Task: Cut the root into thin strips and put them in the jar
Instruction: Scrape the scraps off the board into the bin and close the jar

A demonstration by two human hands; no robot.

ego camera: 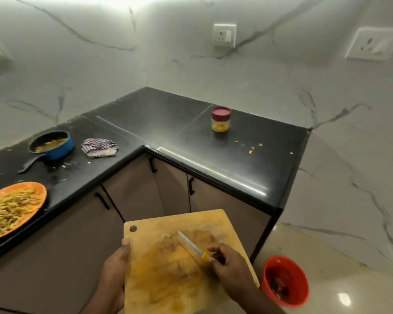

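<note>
- Left hand [114,268] grips the left edge of the wooden cutting board [168,264], thumb on top. Board is held up in the air, away from the worktop [236,164], tilted a bit; prob. so bits can be scraped off.
- Right hand [227,266] is curled round a knife [191,244] w/ a yellow bit at the handle. Blade lies flat across the board, like a scraper.
- Board is stained yellow; no whole root or strips on it that I can see.
- Jar [221,120] stands far back on the worktop, red lid on, yellow pieces inside. Small yellow crumbs [251,148] lie near it.
- Orange plate [35,189] at left holds a big pile of thin yellow strips. Maybe the cut root, can't be sure.
- Red bin [285,281] on the floor sits just under the board's right side, good for catching scraps.
- Blue pan [52,143] and striped cloth [99,148] sit at left.
- Hard to see: plate is cut off at the edge; what's in the bin and pan is blurry.
</note>
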